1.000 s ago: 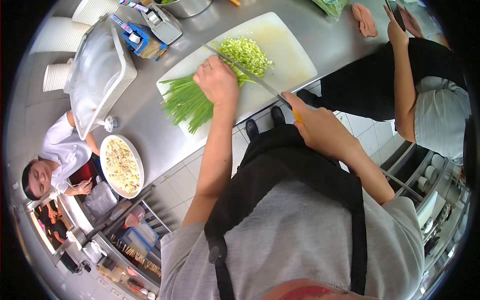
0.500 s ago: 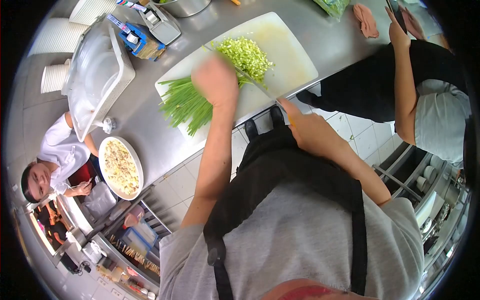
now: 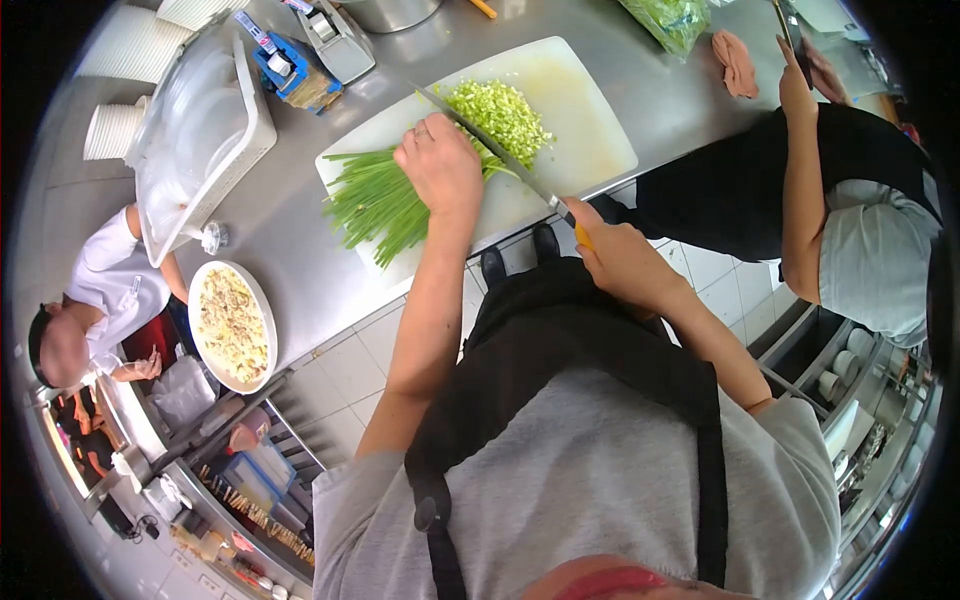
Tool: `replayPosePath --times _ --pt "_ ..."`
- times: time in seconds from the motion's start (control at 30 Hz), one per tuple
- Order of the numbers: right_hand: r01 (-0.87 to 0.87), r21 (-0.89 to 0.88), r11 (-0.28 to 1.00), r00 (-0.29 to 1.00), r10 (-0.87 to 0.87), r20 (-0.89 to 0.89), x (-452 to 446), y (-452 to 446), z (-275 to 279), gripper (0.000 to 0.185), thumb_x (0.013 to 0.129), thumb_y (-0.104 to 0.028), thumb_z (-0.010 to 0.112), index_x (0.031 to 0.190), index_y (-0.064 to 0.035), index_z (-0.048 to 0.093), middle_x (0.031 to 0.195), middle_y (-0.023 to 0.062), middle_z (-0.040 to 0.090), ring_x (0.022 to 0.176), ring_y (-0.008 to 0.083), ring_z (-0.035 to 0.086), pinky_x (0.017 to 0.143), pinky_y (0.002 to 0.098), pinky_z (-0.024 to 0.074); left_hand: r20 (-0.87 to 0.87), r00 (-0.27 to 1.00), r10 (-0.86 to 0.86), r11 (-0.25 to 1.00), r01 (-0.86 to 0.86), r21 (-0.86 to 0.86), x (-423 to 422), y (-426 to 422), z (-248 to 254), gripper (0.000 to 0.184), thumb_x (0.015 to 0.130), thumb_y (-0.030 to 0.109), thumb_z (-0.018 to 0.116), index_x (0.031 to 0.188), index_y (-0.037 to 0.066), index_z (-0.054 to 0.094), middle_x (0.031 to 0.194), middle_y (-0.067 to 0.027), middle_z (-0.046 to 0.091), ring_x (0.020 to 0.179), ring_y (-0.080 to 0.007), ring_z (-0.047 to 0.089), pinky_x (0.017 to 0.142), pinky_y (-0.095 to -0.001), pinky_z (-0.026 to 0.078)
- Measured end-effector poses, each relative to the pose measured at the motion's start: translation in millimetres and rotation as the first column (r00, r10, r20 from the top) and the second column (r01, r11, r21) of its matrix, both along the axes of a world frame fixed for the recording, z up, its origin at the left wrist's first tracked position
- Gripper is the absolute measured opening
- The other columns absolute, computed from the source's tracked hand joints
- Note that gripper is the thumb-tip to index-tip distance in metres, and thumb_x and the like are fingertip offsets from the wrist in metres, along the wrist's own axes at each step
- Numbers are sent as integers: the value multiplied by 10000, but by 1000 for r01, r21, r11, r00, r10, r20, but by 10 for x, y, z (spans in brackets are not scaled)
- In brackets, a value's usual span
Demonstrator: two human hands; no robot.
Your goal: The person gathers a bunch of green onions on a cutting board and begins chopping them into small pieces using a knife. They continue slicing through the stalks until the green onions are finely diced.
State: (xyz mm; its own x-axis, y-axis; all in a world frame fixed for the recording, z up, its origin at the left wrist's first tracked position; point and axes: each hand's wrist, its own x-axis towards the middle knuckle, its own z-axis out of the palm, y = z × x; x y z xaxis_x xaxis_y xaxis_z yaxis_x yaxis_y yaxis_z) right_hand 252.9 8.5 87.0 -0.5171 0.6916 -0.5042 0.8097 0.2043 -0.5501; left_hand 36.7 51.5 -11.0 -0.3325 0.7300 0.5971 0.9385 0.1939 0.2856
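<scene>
Your left hand (image 3: 440, 165) curls its fingers over the long green stalks (image 3: 380, 205), and your right hand (image 3: 628, 262) is wrapped around the yellow handle of the knife (image 3: 515, 168). Under it all is the big metal table (image 3: 310, 245). Close by on your right stands a person in a black apron (image 3: 715, 195); farther off on your left is a person in white (image 3: 120, 265). Your stalks lie on the left part of the white board (image 3: 590, 130), and your left hand hides some of them. To the left of the board sits a white bin (image 3: 262, 122) of clear plastic things, with a bowl (image 3: 270, 335) of food near it. Past the board you see a metal pot (image 3: 390, 12), a green bag (image 3: 675, 22), a tape holder (image 3: 338, 45) and a pink cloth (image 3: 735, 65). Smallest are the chopped bits (image 3: 500, 115), piled just past the blade on the board.
</scene>
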Motion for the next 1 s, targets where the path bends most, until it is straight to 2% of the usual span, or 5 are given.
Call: replayPosePath --times 0.17,0.4,0.6,0.8,1.0 --pt "-41 89 995 999 39 28 25 -111 405 519 870 -105 502 1352 -77 310 785 265 620 770 449 600 727 532 462 -23 999 34 998 -35 -58 14 9 29 114 731 103 606 794 62 520 829 -111 601 836 -288 556 741 -408 384" --pt "-45 35 998 997 42 71 26 -121 259 523 864 -102 503 1351 -78 313 770 258 621 752 456 597 695 551 456 -24 999 27 998 -28 -60 2 25 12 97 736 107 595 792 69 526 831 -104 609 824 -281 554 736 -408 381" --pt "-25 121 992 996 36 -86 -126 2 -120 541 855 -71 465 1369 -88 297 776 272 616 751 470 591 698 552 452 -56 997 46 998 -48 -49 10 37 31 99 732 110 603 781 72 526 816 -94 614 809 -275 552 731 -408 382" --pt "-21 24 999 1000 21 16 -47 -79 -54 560 829 -45 448 1368 -69 298 801 277 616 751 463 591 701 556 443 -46 998 46 996 -49 -79 33 11 22 115 721 107 616 782 71 525 811 -96 607 798 -276 548 729 -410 381" --pt "7 209 978 992 19 -121 -141 17 -369 531 852 -81 528 1340 -95 318 765 259 609 726 463 583 662 539 451 -53 998 27 999 -28 -20 36 22 48 112 728 112 617 775 67 526 809 -99 604 808 -279 553 728 -412 383"
